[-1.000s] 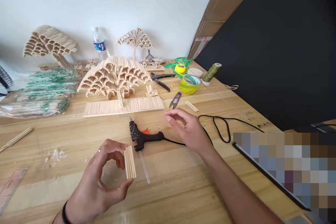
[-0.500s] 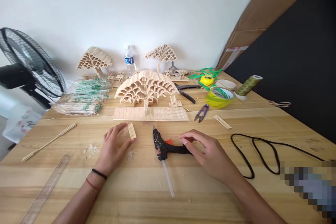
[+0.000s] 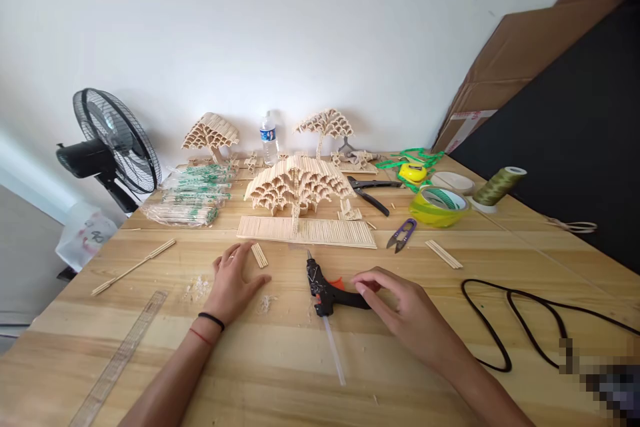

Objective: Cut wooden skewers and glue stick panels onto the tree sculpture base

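Observation:
My left hand (image 3: 234,285) lies on the table with its thumb and fingers spread. Beside its fingertips is a small panel of wooden sticks (image 3: 259,255), flat on the wood. My right hand (image 3: 400,300) is over the handle end of a black glue gun (image 3: 320,287). Its thumb and forefinger tips are pinched close together, and anything between them is too small to make out. The glue gun lies on its side, its nozzle pointing away and a clear glue stick (image 3: 334,350) poking out behind. Beyond stands a tree-shaped stick model (image 3: 296,190) on a slatted base (image 3: 335,232).
Purple thread snips (image 3: 401,235), yellow tape (image 3: 439,207), black-handled pliers (image 3: 373,195) and a thread spool (image 3: 500,188) lie right. A black cord (image 3: 500,347) loops at the near right. A clear ruler (image 3: 120,357), bagged sticks (image 3: 190,195) and a fan (image 3: 117,140) are left.
My left thumb and fingers have come off the small stick panel, which now lies apart from them. My right hand stays by the glue gun handle. The whole view has shifted.

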A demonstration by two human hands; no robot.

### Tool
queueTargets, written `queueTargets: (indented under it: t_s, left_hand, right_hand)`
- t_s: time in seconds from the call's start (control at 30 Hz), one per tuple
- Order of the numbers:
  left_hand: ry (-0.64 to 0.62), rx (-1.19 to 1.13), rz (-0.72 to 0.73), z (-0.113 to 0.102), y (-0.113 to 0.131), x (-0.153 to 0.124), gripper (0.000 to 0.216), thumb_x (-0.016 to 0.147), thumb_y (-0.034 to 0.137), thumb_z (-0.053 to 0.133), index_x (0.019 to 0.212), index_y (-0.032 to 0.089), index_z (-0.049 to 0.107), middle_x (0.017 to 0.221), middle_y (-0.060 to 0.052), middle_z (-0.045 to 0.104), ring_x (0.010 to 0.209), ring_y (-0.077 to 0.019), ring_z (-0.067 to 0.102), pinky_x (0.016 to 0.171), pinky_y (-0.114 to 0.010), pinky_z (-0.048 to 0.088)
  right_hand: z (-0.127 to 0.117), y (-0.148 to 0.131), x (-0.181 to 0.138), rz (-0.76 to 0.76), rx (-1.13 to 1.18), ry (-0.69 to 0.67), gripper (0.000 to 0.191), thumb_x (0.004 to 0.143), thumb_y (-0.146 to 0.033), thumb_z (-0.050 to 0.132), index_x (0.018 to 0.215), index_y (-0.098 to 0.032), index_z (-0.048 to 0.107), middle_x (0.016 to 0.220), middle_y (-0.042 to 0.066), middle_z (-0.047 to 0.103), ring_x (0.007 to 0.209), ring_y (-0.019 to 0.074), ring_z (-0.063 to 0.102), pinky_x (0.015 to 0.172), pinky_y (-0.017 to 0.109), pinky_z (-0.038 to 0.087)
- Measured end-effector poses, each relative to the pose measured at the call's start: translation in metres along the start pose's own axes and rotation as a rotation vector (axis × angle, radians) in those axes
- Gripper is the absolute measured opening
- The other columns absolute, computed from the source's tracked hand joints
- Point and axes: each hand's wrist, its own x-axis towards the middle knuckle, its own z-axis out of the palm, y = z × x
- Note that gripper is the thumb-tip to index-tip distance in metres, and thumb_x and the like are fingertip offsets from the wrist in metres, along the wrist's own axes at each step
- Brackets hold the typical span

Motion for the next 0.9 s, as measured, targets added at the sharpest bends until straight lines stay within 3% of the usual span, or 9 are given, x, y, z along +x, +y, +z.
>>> queueTargets:
  t_s: [0.17, 0.27, 0.37, 0.53, 0.63, 0.77, 0.83, 0.9]
  left_hand:
    - [0.053, 0.149, 0.032, -0.003, -0.001, -0.002, 0.04, 0.095, 0.044, 0.062, 0.128, 0.022, 0.059, 0.127, -0.013, 0.072, 0.135, -0.034, 0.052, 0.111, -0.058, 0.031]
    - [0.099, 0.234, 0.016, -0.013, -0.014, 0.002, 0.037, 0.098, 0.044, 0.055, 0.127, 0.021, 0.06, 0.119, -0.012, 0.076, 0.124, -0.0326, 0.062, 0.11, -0.056, 0.034]
    - [0.091, 0.301, -0.055, -0.037, -0.039, 0.019, 0.036, 0.102, 0.042, 0.045, 0.126, 0.02, 0.061, 0.121, -0.012, 0.074, 0.111, -0.0297, 0.069, 0.102, -0.048, 0.045]
    - [0.107, 0.382, -0.087, -0.098, -0.087, 0.072, 0.039, 0.097, 0.02, 0.039, 0.128, 0.013, 0.062, 0.134, -0.017, 0.064, 0.122, -0.0299, 0.064, 0.104, -0.04, 0.046]
    - [0.052, 0.415, -0.115, -0.122, -0.106, 0.098, 0.041, 0.093, 0.011, 0.037, 0.121, 0.012, 0.067, 0.129, -0.018, 0.067, 0.118, -0.029, 0.065, 0.101, -0.038, 0.048]
    - [-0.097, 0.44, -0.098, -0.128, -0.119, 0.112, 0.028, 0.092, 0.02, 0.047, 0.097, 0.019, 0.075, 0.109, -0.012, 0.075, 0.104, -0.0283, 0.07, 0.093, -0.037, 0.051]
    - [-0.145, 0.457, -0.1, -0.128, -0.122, 0.115, 0.026, 0.09, 0.022, 0.05, 0.098, 0.021, 0.075, 0.107, -0.012, 0.075, 0.103, -0.0296, 0.07, 0.09, -0.039, 0.052]
    - [-0.177, 0.473, -0.097, -0.128, -0.124, 0.118, 0.03, 0.087, 0.022, 0.055, 0.11, 0.023, 0.074, 0.119, -0.013, 0.073, 0.108, -0.0313, 0.069, 0.091, -0.041, 0.051]
  right_hand:
    - [0.003, 0.001, 0.0, -0.016, 0.009, -0.01, 0.031, 0.098, -0.048, 0.053, 0.092, -0.025, 0.072, 0.094, 0.004, 0.077, 0.087, 0.0221, 0.07, 0.081, 0.032, 0.054]
    - [0.004, 0.003, 0.002, -0.027, 0.019, 0.027, 0.032, 0.098, -0.048, 0.053, 0.09, -0.024, 0.072, 0.092, 0.005, 0.077, 0.087, 0.0227, 0.07, 0.081, 0.032, 0.054]
    - [0.005, 0.007, 0.004, -0.036, 0.026, 0.11, 0.033, 0.097, -0.048, 0.053, 0.087, -0.023, 0.072, 0.089, 0.006, 0.077, 0.085, 0.0227, 0.07, 0.079, 0.032, 0.054]
    - [0.013, 0.018, 0.009, -0.099, 0.003, 0.264, 0.036, 0.097, -0.049, 0.052, 0.085, -0.02, 0.07, 0.081, 0.007, 0.074, 0.074, 0.0222, 0.068, 0.072, 0.033, 0.055]
    - [0.021, 0.023, 0.011, -0.122, -0.017, 0.342, 0.042, 0.099, -0.054, 0.049, 0.083, -0.02, 0.069, 0.077, 0.007, 0.071, 0.068, 0.0219, 0.066, 0.067, 0.034, 0.055]
    - [0.027, 0.026, 0.011, -0.136, -0.03, 0.381, 0.046, 0.1, -0.057, 0.045, 0.082, -0.02, 0.067, 0.076, 0.007, 0.07, 0.066, 0.022, 0.065, 0.063, 0.034, 0.055]
    - [0.028, 0.025, 0.011, -0.137, -0.031, 0.382, 0.046, 0.101, -0.056, 0.045, 0.081, -0.021, 0.067, 0.076, 0.007, 0.07, 0.066, 0.0219, 0.066, 0.063, 0.034, 0.055]
    - [0.028, 0.023, 0.011, -0.138, -0.034, 0.373, 0.046, 0.101, -0.056, 0.045, 0.08, -0.021, 0.066, 0.075, 0.007, 0.069, 0.065, 0.0218, 0.065, 0.062, 0.034, 0.054]
